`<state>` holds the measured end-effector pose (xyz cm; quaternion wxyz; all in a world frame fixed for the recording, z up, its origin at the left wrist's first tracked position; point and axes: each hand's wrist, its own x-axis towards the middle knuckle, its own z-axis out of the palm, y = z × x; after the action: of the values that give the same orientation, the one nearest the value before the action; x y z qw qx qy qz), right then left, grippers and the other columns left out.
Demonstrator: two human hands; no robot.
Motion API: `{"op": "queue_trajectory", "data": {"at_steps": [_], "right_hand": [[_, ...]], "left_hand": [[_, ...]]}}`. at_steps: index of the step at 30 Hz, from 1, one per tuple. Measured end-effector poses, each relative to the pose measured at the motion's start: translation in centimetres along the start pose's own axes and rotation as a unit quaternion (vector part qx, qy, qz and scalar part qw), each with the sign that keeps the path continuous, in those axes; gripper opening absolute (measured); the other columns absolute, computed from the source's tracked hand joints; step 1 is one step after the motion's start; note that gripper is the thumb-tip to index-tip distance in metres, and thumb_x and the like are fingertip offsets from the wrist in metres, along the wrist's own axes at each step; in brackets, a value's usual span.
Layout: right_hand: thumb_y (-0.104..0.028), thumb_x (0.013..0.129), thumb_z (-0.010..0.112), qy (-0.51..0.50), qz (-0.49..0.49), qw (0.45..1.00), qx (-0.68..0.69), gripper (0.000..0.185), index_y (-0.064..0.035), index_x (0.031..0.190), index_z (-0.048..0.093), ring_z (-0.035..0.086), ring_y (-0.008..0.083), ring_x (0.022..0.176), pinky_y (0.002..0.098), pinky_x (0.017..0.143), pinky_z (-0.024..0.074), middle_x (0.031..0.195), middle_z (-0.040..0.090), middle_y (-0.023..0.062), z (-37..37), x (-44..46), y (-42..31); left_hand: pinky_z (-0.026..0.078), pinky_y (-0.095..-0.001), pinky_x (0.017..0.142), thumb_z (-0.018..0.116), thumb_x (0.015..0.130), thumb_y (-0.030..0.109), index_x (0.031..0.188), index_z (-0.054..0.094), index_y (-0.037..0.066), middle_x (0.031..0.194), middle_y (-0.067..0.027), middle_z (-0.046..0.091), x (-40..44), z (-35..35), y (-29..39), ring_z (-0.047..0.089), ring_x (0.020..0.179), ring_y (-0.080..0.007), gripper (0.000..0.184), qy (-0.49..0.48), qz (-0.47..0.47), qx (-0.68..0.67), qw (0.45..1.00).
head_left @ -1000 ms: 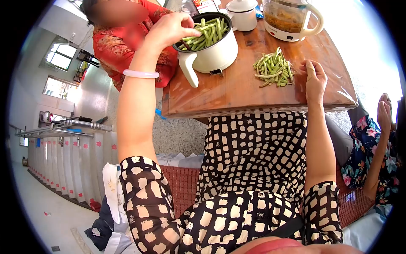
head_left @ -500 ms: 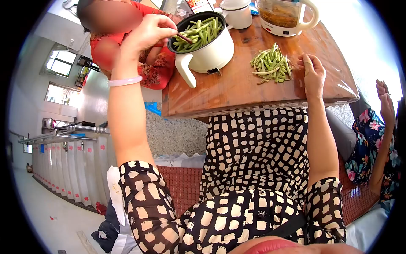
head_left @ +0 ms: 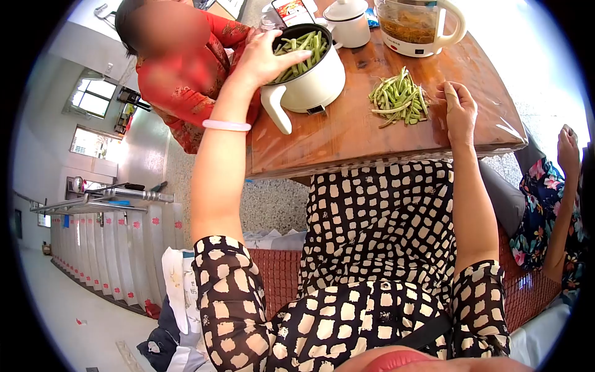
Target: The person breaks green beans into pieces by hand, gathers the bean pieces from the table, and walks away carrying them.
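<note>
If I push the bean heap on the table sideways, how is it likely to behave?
The bean heap would likely spread apart rather than move as one, being loose, separate pieces. Each piece is probably light, as they look thin and short. They may slide easily, since the clear table cover looks smooth and glossy.

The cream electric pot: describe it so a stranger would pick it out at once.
On the wooden table, go to the left side, under the wearer's left hand. The cream electric pot stands there, its thick handle angled toward the near edge. The white lidded mug and glass kettle stand to its right; it alone shows green beans inside a dark rim.
</note>
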<state>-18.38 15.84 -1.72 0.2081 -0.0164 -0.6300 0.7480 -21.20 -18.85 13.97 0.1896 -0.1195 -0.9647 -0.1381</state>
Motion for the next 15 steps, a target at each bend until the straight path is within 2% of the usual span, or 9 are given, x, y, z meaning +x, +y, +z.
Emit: {"op": "queue_trajectory", "data": {"at_steps": [3,6,8,10,12,13,14,15], "right_hand": [[-0.013,0.090,0.055,0.002,0.009,1.000,0.003,0.016,0.0009,0.090,0.062,0.055,0.0078,0.073,0.0222,0.055,0.0496,0.083,0.061,0.0034,0.2,0.0,-0.3],[-0.013,0.090,0.055,0.002,0.032,0.999,0.016,0.016,0.0012,0.090,0.062,0.056,0.0081,0.071,0.0227,0.054,0.0500,0.083,0.061,0.0037,0.2,-0.1,-0.4],[-0.013,0.090,0.056,0.009,0.027,0.999,0.025,0.015,0.0006,0.090,0.062,0.056,0.0083,0.070,0.0227,0.054,0.0501,0.083,0.062,0.0039,0.3,-0.3,-0.7],[-0.013,0.090,0.056,0.007,0.030,1.000,0.008,0.014,-0.0001,0.091,0.062,0.056,0.0082,0.069,0.0229,0.054,0.0502,0.082,0.062,0.0038,0.1,-0.1,-0.4],[-0.013,0.090,0.056,0.012,0.021,1.000,0.012,0.014,-0.0003,0.092,0.061,0.057,0.0081,0.070,0.0232,0.054,0.0507,0.083,0.062,0.0038,0.2,0.0,-0.2],[-0.013,0.090,0.056,0.014,0.019,1.000,0.016,0.014,-0.0004,0.092,0.061,0.057,0.0081,0.070,0.0233,0.055,0.0508,0.083,0.062,0.0038,0.1,0.0,-0.1],[-0.013,0.089,0.056,0.018,0.015,1.000,0.020,0.014,-0.0005,0.092,0.061,0.057,0.0081,0.070,0.0233,0.055,0.0510,0.083,0.063,0.0038,0.2,0.0,0.0],[-0.013,0.089,0.056,0.022,0.012,0.999,0.026,0.013,-0.0010,0.092,0.061,0.057,0.0079,0.071,0.0228,0.056,0.0511,0.084,0.063,0.0041,0.2,-0.1,-0.1]], "left_hand": [[0.041,-0.0362,0.095,0.072,0.068,0.047,0.124,0.048,-0.002,0.119,-0.0221,0.054,0.7,1.2,1.2,0.054,0.109,-0.0319,0.078,-0.027,0.055,0.083,0.995],[0.041,-0.0346,0.094,0.070,0.071,0.043,0.126,0.045,-0.002,0.118,-0.0218,0.055,2.3,4.2,-0.8,0.054,0.109,-0.0297,0.075,-0.077,-0.033,0.059,0.995],[0.041,-0.0322,0.093,0.071,0.071,0.036,0.129,0.042,-0.002,0.117,-0.0214,0.055,2.6,3.3,-0.8,0.054,0.109,-0.0267,0.075,-0.168,-0.035,-0.042,0.984],[0.041,-0.0322,0.094,0.070,0.070,0.031,0.130,0.040,-0.002,0.117,-0.0210,0.055,3.1,3.7,-2.8,0.053,0.110,-0.0282,0.075,-0.157,0.003,-0.028,0.987],[0.043,-0.0361,0.091,0.070,0.063,0.032,0.121,0.049,0.002,0.113,-0.0213,0.058,2.3,3.0,-1.8,0.056,0.107,-0.0274,0.069,-0.055,0.056,0.049,0.996],[0.040,-0.0338,0.096,0.071,0.069,0.025,0.130,0.040,-0.001,0.114,-0.0222,0.055,1.6,1.2,1.4,0.053,0.109,-0.0303,0.074,-0.049,0.052,0.112,0.991],[0.042,-0.0336,0.093,0.071,0.071,0.023,0.126,0.044,0.000,0.114,-0.0193,0.056,1.5,2.0,0.9,0.055,0.107,-0.0254,0.066,0.059,0.132,0.015,0.989],[0.043,-0.0326,0.092,0.071,0.073,0.021,0.124,0.046,0.000,0.114,-0.0170,0.057,0.4,1.7,3.2,0.055,0.107,-0.0226,0.061,0.078,0.101,-0.123,0.984]]}}
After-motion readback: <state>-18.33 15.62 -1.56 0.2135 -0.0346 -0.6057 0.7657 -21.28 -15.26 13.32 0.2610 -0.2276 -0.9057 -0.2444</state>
